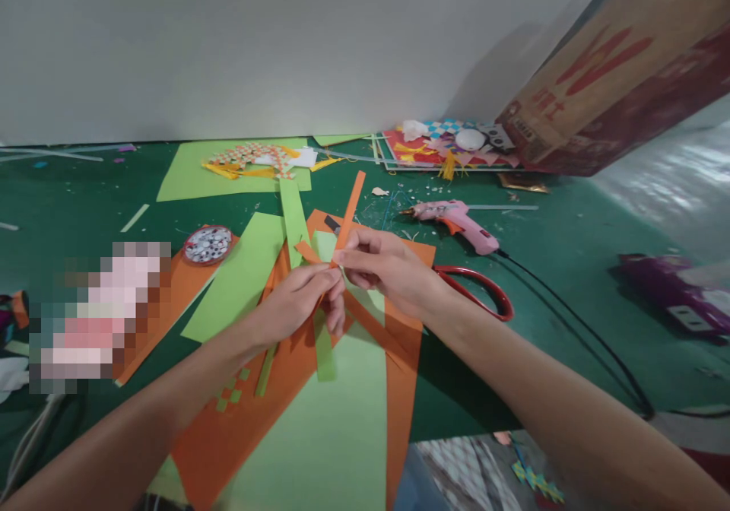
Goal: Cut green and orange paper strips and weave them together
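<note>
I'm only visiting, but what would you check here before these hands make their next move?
1. Orange strip gripped: ok, pinched by left hand and right hand.
2. Pink glue gun away from the hands: ok, it lies apart on the table.
3. Pink glue gun cool: cannot tell.
4. Far end of the red handle in sight: not ok, hidden.
5. Surface beneath free of loose paper: not ok, green sheet overlaps orange sheet.
</note>
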`<action>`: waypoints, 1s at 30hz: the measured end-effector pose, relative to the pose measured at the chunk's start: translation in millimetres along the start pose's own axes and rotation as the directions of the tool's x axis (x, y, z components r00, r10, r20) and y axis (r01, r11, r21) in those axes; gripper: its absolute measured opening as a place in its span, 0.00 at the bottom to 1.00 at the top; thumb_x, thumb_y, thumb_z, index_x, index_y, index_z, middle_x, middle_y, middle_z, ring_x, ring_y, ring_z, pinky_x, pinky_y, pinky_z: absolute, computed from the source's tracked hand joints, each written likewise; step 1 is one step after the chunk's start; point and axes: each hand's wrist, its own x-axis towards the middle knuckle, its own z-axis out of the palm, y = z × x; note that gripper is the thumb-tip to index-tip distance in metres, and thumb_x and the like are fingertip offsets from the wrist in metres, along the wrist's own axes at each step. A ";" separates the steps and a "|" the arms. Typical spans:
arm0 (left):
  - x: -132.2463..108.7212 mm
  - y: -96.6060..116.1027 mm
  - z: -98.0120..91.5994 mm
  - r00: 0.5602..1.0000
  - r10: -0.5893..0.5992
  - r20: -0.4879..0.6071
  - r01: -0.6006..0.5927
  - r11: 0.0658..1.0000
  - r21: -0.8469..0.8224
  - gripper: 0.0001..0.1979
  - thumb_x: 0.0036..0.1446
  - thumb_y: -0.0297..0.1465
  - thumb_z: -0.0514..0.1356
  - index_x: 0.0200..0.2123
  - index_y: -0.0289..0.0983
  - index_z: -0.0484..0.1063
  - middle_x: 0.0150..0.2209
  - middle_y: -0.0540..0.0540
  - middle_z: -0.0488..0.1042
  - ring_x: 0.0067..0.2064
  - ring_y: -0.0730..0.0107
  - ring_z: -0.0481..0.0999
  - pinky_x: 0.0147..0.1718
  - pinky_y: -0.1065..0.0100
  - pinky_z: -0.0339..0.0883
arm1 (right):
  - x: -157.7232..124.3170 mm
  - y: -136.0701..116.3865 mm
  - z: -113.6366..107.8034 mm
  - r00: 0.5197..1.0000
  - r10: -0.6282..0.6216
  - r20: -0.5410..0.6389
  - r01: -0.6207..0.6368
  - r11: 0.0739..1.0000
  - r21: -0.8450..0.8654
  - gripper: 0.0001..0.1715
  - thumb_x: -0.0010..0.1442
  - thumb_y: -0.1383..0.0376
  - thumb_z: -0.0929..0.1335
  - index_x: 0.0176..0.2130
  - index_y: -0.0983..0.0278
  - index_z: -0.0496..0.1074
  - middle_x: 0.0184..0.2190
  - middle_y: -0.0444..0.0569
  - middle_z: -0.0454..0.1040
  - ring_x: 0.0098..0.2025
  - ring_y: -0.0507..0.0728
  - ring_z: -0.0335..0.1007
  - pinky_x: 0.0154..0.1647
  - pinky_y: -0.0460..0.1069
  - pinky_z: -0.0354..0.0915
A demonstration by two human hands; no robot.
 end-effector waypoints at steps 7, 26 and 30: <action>-1.3 -1.8 -0.7 1.000 0.004 0.019 -0.004 1.000 -0.022 0.16 0.63 0.28 0.44 0.22 0.38 0.55 0.15 0.54 0.64 0.21 0.74 0.70 0.28 0.71 0.64 | 1.3 -1.6 -0.9 0.999 -0.010 -0.052 0.013 0.999 0.051 0.21 0.46 0.60 0.74 0.20 0.63 0.60 0.13 0.34 0.56 0.15 0.43 0.49 0.19 0.46 0.41; -2.2 0.1 0.4 1.000 -0.001 0.022 0.002 0.999 -0.051 0.16 0.64 0.28 0.44 0.22 0.38 0.56 0.15 0.53 0.65 0.21 0.74 0.70 0.28 0.70 0.64 | 1.8 -5.6 -3.0 0.999 -0.029 -0.025 0.029 1.000 -0.001 0.23 0.47 0.58 0.74 0.19 0.63 0.58 0.12 0.34 0.55 0.15 0.44 0.49 0.18 0.45 0.43; -2.3 0.0 0.4 1.000 0.004 0.023 -0.003 0.998 -0.056 0.16 0.63 0.28 0.44 0.21 0.38 0.56 0.15 0.53 0.65 0.21 0.74 0.69 0.28 0.71 0.64 | 2.5 -2.9 -2.5 1.000 -0.009 -0.008 0.009 1.000 0.011 0.23 0.46 0.57 0.75 0.19 0.63 0.60 0.13 0.34 0.56 0.16 0.44 0.51 0.19 0.45 0.45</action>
